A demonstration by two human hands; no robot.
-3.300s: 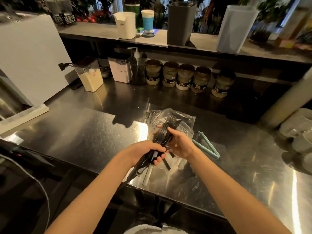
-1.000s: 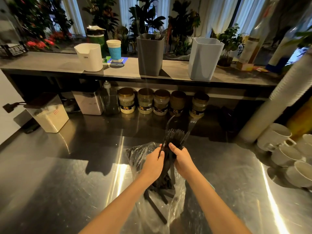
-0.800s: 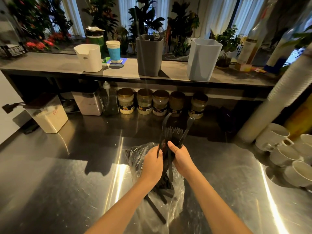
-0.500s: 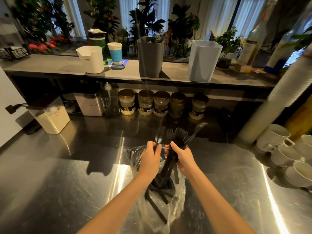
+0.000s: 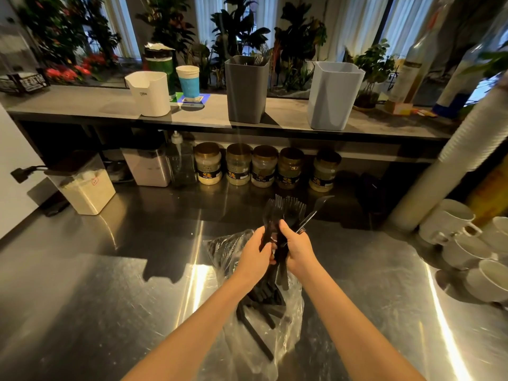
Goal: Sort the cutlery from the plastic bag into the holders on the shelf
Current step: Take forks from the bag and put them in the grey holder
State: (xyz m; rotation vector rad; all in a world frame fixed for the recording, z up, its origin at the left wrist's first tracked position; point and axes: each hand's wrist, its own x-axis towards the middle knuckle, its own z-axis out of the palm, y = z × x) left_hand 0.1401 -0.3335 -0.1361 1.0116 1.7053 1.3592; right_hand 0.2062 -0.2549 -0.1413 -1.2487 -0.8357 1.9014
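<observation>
Both hands meet over the middle of the counter (image 5: 96, 298), curled around one bundle of black cutlery (image 5: 279, 209). The left hand (image 5: 254, 257) pinches a few handles at the bundle's left edge, while the right hand (image 5: 298, 248) wraps the rest, thumb on top. The heads fan upward and away from the person, likely so forks can be told from the other pieces and pulled apart. One slim piece (image 5: 316, 211) already angles out to the right; whether it is a knife or a spoon is hard to tell against the dark background.

Directly beneath the hands the plastic bag (image 5: 292, 303) lies open on the counter with more black handles inside, so anything dropped lands back in the bag. On the far shelf (image 5: 82, 103) stand the dark grey holder (image 5: 246, 89), with fork tines showing above its rim, and the pale grey holder (image 5: 332, 94) to its right, its inside hidden. Sorting looks barely begun.
</observation>
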